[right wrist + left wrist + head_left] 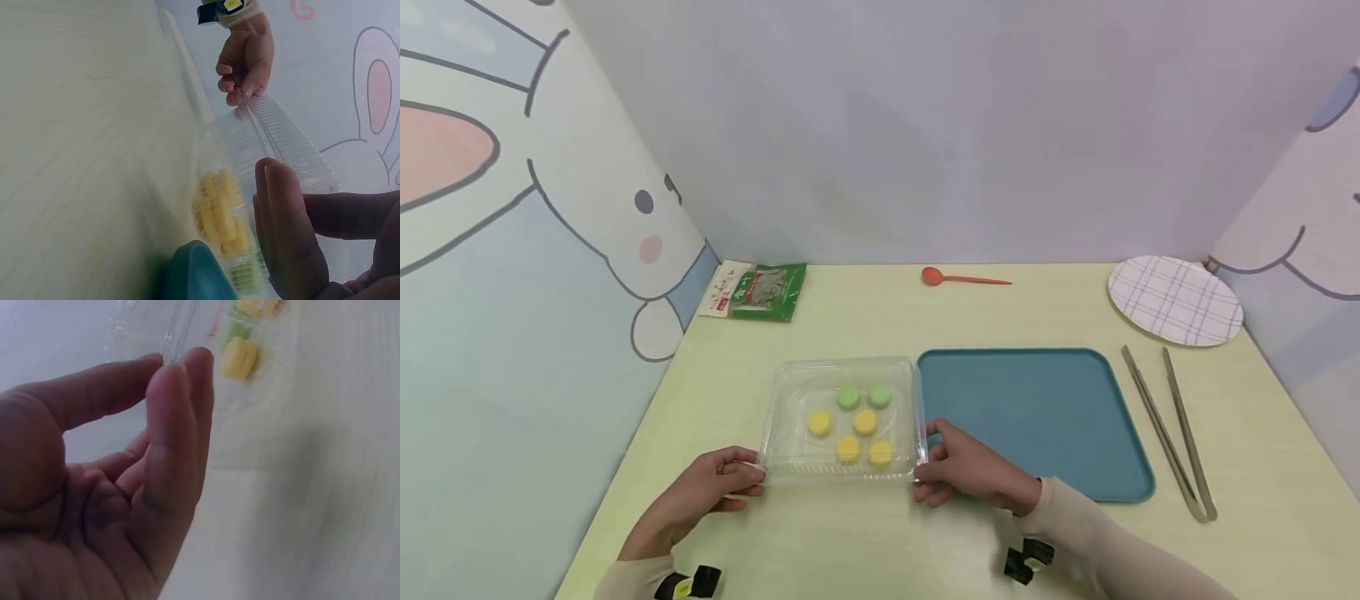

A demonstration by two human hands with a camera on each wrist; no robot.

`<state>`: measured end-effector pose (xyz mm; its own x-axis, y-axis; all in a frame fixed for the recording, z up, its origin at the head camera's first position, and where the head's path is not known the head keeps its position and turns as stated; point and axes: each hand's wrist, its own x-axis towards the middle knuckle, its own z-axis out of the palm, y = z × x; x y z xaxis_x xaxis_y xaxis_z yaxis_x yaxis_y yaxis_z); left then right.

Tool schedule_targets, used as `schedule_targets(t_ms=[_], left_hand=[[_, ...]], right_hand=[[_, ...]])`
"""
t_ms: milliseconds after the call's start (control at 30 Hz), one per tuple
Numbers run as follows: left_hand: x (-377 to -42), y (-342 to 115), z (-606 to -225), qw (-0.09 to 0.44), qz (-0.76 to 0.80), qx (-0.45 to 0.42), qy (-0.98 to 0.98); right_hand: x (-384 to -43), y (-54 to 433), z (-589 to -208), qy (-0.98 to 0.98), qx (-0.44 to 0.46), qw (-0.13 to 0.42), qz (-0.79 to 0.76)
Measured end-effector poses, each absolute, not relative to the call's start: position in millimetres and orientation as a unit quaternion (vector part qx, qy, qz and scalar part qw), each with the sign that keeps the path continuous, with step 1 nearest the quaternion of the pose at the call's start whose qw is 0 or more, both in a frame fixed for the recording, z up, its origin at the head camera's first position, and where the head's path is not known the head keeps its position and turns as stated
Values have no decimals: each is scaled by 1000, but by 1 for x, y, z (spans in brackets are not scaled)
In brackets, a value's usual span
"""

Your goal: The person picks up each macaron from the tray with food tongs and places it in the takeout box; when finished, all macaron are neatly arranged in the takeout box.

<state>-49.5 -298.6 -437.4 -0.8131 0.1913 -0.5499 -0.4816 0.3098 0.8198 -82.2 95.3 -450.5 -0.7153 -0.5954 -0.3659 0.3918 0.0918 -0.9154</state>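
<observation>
Pale yellow desk fills the lower part of the head view, walled on three sides by panels printed with cartoon rabbits. Nearest the viewer, two sleeved forearms reach in from the bottom edge, each with a small black device strapped at the wrist.

The left hand lies low on the desk with its palm turned inward, and its thumb and fingertips pinch the near left corner of a clear plastic box. In the left wrist view the fingers are curled, with the tips pressed together on the thin transparent rim. The right hand mirrors it on the other side, its grip closed on the near right corner of the box, thumb on top of the rim and fingers tucked beneath. The right wrist view shows the ribbed clear lid held between the two hands.

The box sits flat on the desk between the hands, its lid down. Inside lie six small round sweets: four yellow sweets toward the near side and two green sweets behind them.

Just beside the box on the right lies a teal tray; the right hand rests at its near left corner. Right of the tray lies a pair of metal tongs. Farther back are a checked plate at the right, a red spoon near the back wall, and a green packet at the left.
</observation>
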Motion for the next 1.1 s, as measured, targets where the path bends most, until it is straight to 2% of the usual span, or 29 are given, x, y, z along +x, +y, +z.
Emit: schedule_targets(t_ms=[800, 1000, 1100], left_hand=[[-51, -299, -451, 259, 623, -110, 730], [-52, -303, -443, 269, 594, -94, 752], [-53, -306, -435, 248, 551, -102, 790]], right_hand=[[-82, 86, -457, 625, -60, 339, -701], [-80, 86, -460, 622, -53, 342, -702], [-81, 91, -458, 648, -73, 334, -681]])
